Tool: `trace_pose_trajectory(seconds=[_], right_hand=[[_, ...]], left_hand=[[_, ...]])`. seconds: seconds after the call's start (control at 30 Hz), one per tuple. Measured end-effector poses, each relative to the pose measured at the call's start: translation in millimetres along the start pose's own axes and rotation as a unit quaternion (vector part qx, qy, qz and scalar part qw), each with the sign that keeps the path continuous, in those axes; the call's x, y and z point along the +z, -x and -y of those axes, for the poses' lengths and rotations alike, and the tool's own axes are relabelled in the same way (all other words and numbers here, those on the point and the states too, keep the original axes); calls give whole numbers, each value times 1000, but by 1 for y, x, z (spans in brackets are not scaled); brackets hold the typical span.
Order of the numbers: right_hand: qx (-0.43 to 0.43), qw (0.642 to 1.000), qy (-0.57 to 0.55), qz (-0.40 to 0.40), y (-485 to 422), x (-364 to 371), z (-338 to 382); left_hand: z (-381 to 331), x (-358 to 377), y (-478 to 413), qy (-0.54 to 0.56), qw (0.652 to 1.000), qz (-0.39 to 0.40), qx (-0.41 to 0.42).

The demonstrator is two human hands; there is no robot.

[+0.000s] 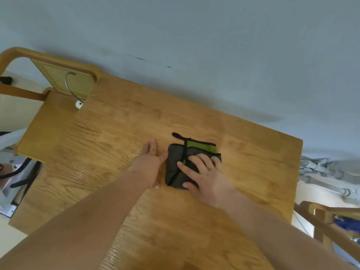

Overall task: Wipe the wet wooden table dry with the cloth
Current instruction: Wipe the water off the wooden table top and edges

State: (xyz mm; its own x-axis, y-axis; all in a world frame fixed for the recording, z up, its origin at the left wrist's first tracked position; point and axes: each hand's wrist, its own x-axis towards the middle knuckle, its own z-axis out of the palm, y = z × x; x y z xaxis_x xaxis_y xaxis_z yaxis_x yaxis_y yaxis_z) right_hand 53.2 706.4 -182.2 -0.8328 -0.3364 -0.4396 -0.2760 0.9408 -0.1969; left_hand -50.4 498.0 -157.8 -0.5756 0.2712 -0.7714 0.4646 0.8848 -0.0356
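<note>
Bare forearms [93, 215] stretch over the wooden tabletop [116, 133] to a folded grey-and-green cloth [173, 165] at its middle. The right hand [204, 172] presses it flat with spread fingers, seemingly ready to wipe. The left hand [150, 162] lies flat alongside, holding nothing, likely bracing. A cane-backed chair [64, 80] stands beyond.

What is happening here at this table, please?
A person works at a wooden table with two bare hands. The right grip, meaning the right hand, lies with spread fingers on top of a folded dark grey cloth with a green part, pressing it onto the tabletop. The left grip, the left hand, rests open on the wood right beside the cloth's left edge. Some wood at the left looks shiny, perhaps wet.
</note>
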Motion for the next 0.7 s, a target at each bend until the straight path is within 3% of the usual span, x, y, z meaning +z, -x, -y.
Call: trace_pose_trajectory(seconds=[0.07,0.17,0.27,0.37,0.47,0.7], right_hand=[[-2,1000,22,-5,-8,-12,-36],[162,985,21,-50,-29,-33,-93],[339,936,-65,-74,-54,-46,-123],[408,903,-92,-96,-69,-43,-100],[385,912,-77,-118,-65,-29,-51],[239,966,-58,-84,-4,19,57]], left_hand=[[1,1,-1,5,1000,0,1],[1,1,-1,4,1000,2,2],[1,1,0,4,1000,5,0],[2,1,1,-2,1000,5,1],[1,0,2,-2,1000,4,0],[2,1,6,25,1000,-9,-1]])
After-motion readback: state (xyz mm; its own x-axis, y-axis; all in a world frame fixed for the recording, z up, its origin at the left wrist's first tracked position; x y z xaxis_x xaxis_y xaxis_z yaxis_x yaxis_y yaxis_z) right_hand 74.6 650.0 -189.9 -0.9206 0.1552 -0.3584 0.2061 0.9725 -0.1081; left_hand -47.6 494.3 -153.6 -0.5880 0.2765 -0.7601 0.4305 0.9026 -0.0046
